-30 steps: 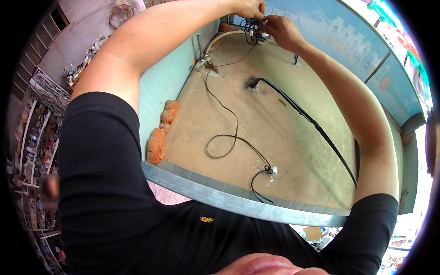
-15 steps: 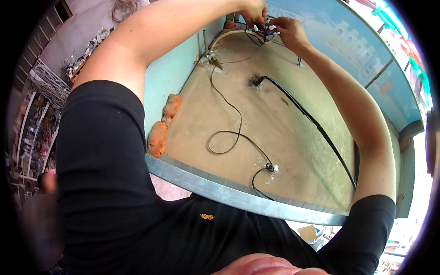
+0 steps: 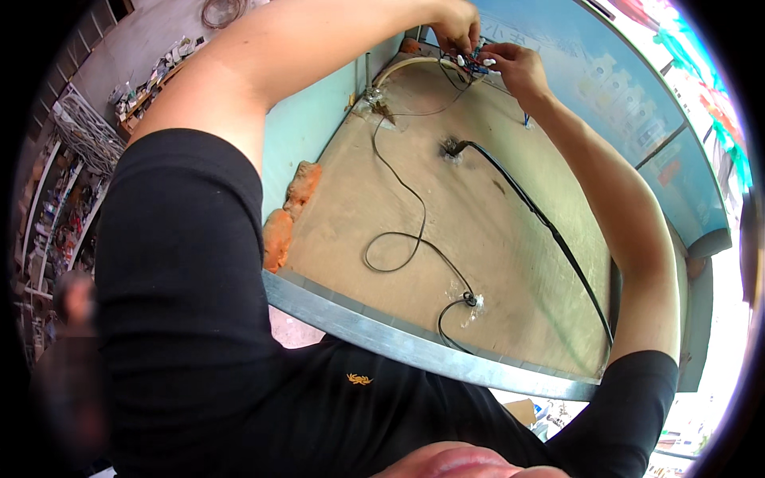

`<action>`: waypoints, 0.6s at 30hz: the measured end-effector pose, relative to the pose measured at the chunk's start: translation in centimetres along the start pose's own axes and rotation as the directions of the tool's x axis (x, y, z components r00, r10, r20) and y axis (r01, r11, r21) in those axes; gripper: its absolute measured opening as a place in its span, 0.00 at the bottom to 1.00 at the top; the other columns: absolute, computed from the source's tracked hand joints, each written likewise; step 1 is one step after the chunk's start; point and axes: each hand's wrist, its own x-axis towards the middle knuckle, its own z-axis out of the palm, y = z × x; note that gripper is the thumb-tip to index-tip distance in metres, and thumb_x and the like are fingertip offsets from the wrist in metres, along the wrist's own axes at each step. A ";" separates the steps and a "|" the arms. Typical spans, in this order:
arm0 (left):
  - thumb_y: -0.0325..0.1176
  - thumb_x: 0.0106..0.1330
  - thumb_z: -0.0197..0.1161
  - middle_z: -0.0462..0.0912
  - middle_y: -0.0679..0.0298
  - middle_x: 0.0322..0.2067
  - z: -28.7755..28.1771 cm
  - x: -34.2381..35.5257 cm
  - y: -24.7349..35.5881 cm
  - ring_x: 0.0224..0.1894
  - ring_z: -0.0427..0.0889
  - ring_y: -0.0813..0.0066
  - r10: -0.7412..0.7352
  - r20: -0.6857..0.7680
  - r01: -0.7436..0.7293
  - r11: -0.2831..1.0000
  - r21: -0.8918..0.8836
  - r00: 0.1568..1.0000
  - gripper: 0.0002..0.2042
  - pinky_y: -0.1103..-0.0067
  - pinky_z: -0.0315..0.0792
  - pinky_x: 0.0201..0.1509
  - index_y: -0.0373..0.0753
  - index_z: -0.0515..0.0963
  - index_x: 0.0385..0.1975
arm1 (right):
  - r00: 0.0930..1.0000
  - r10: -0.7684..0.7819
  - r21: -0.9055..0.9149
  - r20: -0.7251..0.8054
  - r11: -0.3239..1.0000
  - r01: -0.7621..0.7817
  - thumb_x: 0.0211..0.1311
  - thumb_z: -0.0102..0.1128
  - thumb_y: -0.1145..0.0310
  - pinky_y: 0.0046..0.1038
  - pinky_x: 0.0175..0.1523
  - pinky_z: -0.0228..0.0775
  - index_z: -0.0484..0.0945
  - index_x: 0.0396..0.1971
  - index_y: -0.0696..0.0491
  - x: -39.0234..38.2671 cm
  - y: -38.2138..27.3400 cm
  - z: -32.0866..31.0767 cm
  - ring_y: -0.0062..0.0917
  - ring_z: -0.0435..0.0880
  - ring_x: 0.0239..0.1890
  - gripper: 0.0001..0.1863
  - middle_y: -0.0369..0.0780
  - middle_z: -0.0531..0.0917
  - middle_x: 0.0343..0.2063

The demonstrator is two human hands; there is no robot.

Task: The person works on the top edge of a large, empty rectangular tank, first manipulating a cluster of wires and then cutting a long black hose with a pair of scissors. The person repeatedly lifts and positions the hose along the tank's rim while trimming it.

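At the far end of a shallow box with a tan floor (image 3: 351,239), my left hand (image 3: 458,28) pinches from above at a bundle of wires with white connectors (image 3: 476,65). My right hand (image 3: 518,68) grips the same bundle from the right, thumb and forefinger close to the left fingers; the exact piece each holds is too small to tell. A pale curved hose (image 3: 398,70) lies beside the bundle. A thin black cord (image 3: 421,209) loops across the floor, and a thicker black cable (image 3: 526,203) runs from a dark, dirty patch toward the lower right.
Orange broken bricks (image 3: 301,191) line the pale left wall. A metal rail (image 3: 430,362) forms the near edge, and a blue printed panel (image 3: 621,95) rises at right. Behind me on the left stand cluttered shelves (image 3: 40,223), coiled wire (image 3: 223,13) and a blurred person (image 3: 72,350).
Both hands and the wire bundle have shifted slightly right and down in view. The connectors show more between my fingers. A blurred person has come further into view at the lower left.
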 end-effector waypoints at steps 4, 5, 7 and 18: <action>0.42 0.52 0.78 0.90 0.63 0.30 0.0 -0.5 0.3 0.31 0.87 0.74 -0.009 0.022 0.010 0.997 -0.077 1.000 0.17 0.75 0.81 0.36 0.42 0.88 0.40 | 0.999 0.049 -0.035 0.023 0.998 -0.048 0.60 0.70 0.64 0.24 0.32 0.69 0.89 0.42 0.55 -0.8 -1.7 0.0 0.16 0.76 0.28 0.14 0.36 0.88 0.31; 0.41 0.52 0.78 0.90 0.64 0.31 0.1 -0.7 -0.1 0.31 0.88 0.74 -0.005 0.015 0.006 0.996 -0.090 1.000 0.17 0.75 0.81 0.36 0.43 0.88 0.41 | 0.999 0.033 -0.037 0.034 0.999 -0.031 0.60 0.70 0.64 0.25 0.33 0.69 0.89 0.42 0.55 -0.9 -2.2 0.1 0.16 0.76 0.28 0.14 0.36 0.88 0.31; 0.41 0.52 0.78 0.90 0.64 0.31 0.2 -0.9 -0.3 0.31 0.88 0.74 0.006 0.006 -0.006 0.993 -0.118 1.000 0.17 0.75 0.81 0.36 0.43 0.88 0.41 | 0.998 0.042 -0.054 0.047 0.998 -0.039 0.60 0.71 0.63 0.23 0.33 0.67 0.88 0.43 0.55 -1.0 -2.9 0.3 0.15 0.75 0.28 0.14 0.35 0.87 0.31; 0.35 0.58 0.73 0.88 0.63 0.30 0.1 -0.6 -1.3 0.30 0.88 0.71 -0.054 0.067 0.071 0.954 -0.291 0.996 0.10 0.74 0.83 0.35 0.40 0.87 0.37 | 0.993 0.110 -0.056 0.048 0.993 -0.107 0.61 0.73 0.62 0.20 0.25 0.58 0.87 0.45 0.55 -0.7 -3.5 0.7 0.11 0.67 0.21 0.16 0.30 0.84 0.27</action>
